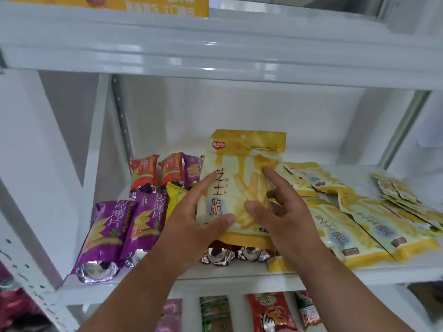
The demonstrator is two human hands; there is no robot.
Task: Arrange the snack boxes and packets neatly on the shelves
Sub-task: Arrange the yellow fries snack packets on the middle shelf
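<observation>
Both hands hold one yellow packet [242, 178] upright over the middle of the white shelf [239, 271].

Left hand [191, 226] grips its left edge: thumb across the lower front, index finger up along the side. Right hand [285, 212] grips the right part: thumb pressed on the front, index finger lying up the face, other fingers curled behind. The packet's bottom edge sits just above the silver ends of wrapped packs [225, 255] lying on the shelf below it. To its right, more yellow packets [359, 224] lie flat, overlapping in a loose fan out to the right end. To its left, purple packs [107, 233] lie near the front, red packs [155, 171] behind them near the back wall. Upper shelf carries a yellow box [143, 4], only partly visible. Lower shelf shows assorted packets [268, 312] hanging or standing, blurred.
</observation>
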